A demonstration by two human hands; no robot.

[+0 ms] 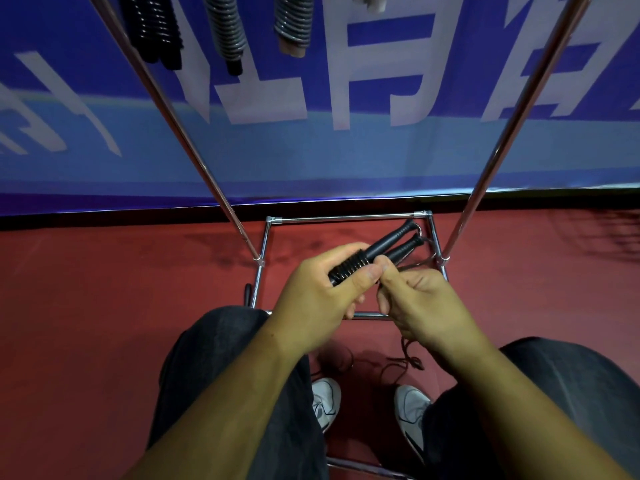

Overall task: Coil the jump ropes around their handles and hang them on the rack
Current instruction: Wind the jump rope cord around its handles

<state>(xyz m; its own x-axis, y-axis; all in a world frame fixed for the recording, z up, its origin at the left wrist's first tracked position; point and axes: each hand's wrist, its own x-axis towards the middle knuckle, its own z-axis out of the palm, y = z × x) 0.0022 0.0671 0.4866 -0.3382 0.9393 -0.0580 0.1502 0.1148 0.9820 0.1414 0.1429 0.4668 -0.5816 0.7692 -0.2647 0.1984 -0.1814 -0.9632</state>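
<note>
Between the two hands, above the base frame of the chrome rack, the pair of black jump-rope handles lies side by side, with the tips pointing away toward the frame's far right corner. The left hand is curled round their near ends, its thumb pressed along a band of what look like tight cord turns. The right hand is closed in a pinch on the thin dark cord just beside that thumb. The loose remainder drops below the wrist and lies in loops on the red floor between two white shoes.

I judge the step to be the winding itself, with a fair length of cord to go. To do it well, the handles should be clamped parallel so they do not scissor apart. The cord should be fed under light, even tension, each turn touching the one before, working toward the far tips. The left thumb can pin the newest turn whenever the right hand re-grips. The floor loops may kink or catch on a shoe or the frame's near bar, so the slack needs to run free.

Farther out, three coiled ropes hang at the top of the view, in front of a blue banner.
</note>
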